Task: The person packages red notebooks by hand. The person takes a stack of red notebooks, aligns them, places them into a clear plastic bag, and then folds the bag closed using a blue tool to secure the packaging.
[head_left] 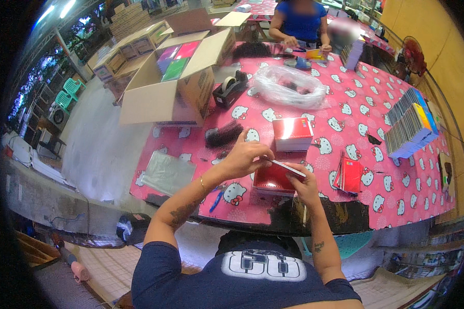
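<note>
A thin notebook [285, 168] is held up almost edge-on between my two hands. My left hand [248, 154] is closed at its far left end, the fingertips pinched together there. My right hand [304, 181] grips its near right end, thumb against the edge. Just below them lies a red notebook pile [271, 181], partly covered by my hands and the held notebook. Beyond it stands a neat stack of red notebooks [292, 131]. Black spiral binding coils [224, 135] lie to the left of my left hand.
Clear plastic sleeves [168, 172] and a blue pen-like tool [216, 202] lie left. Red notebooks [350, 176] sit right, before a long notebook row [411, 126]. Farther off are a tape dispenser [230, 89], plastic bag [290, 98], open carton [196, 98] and co-worker [300, 23].
</note>
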